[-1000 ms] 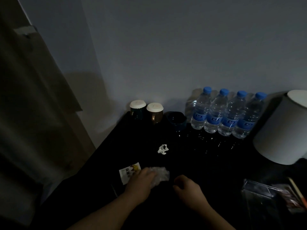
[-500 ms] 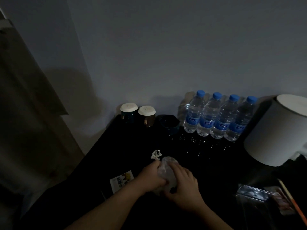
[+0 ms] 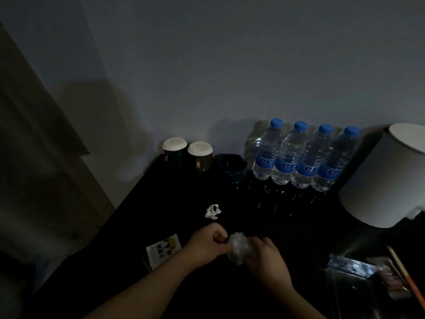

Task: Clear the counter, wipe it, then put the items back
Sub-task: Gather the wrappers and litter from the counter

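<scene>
Now plastic wad (image 3: 238, 248) balled tighter than before — left hand (image 3: 205, 245) pinches edge, right hand (image 3: 268, 257) grips other side.

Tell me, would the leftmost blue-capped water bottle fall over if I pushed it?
The leftmost blue-capped water bottle looks full, so probably heavy for its size. It is tall and narrow, so a push near its cap might tip it. It seems to touch the next bottle, so that could topple too.
</scene>
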The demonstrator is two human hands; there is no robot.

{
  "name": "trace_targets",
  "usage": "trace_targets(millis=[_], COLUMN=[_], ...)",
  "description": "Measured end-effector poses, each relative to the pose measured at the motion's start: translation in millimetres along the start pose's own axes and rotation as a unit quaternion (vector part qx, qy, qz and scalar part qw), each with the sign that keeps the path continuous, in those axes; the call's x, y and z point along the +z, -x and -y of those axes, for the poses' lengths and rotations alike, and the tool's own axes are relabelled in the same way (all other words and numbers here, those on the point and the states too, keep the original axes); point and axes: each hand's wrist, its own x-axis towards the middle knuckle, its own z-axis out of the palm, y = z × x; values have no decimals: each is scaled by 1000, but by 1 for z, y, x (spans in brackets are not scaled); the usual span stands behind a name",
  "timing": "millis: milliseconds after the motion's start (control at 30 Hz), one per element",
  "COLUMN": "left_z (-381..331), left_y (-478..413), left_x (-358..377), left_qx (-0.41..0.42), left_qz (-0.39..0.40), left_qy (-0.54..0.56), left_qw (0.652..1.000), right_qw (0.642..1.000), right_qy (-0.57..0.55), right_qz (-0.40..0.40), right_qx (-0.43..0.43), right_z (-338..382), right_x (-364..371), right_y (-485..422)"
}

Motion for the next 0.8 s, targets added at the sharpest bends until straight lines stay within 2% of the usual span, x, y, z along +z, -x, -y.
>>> trace_targets(millis=[67, 167, 267, 367, 500, 633, 700, 800], left_z=[2, 4, 7, 8, 0, 0, 7, 17], left_y=[-4, -12, -20, -30, -48, -64, -67, -64], left_x=[-2, -5, -7, -9, -11, -10, -7, 1], left_qx=[10, 41, 66, 79, 79, 44, 31, 57], left_qz=[-42, -97, -76, -49, -42, -15, -26, -72], left_qy=[-92, -215, -307, -385, -395, -379, -368, -373], left_qw=[995, 971, 946, 918, 914, 924, 929, 923], right_qw=[999, 997, 995, 995, 993, 988, 987, 986], right_qy=[33, 79, 80, 71, 82, 131, 141, 141], right_qz=[-19, 2, 47, 59, 78, 81, 81, 85], right_qx=[8, 13, 27, 31, 25, 8, 2, -1], right_z=[-1, -1, -2, -5, -9, -10, -12, -13], right_x=[-2, -6, -11, -15, -18, -14, -12, -12], right_y=[-2, -9, -17, -24, -30, -32, -33, -36])
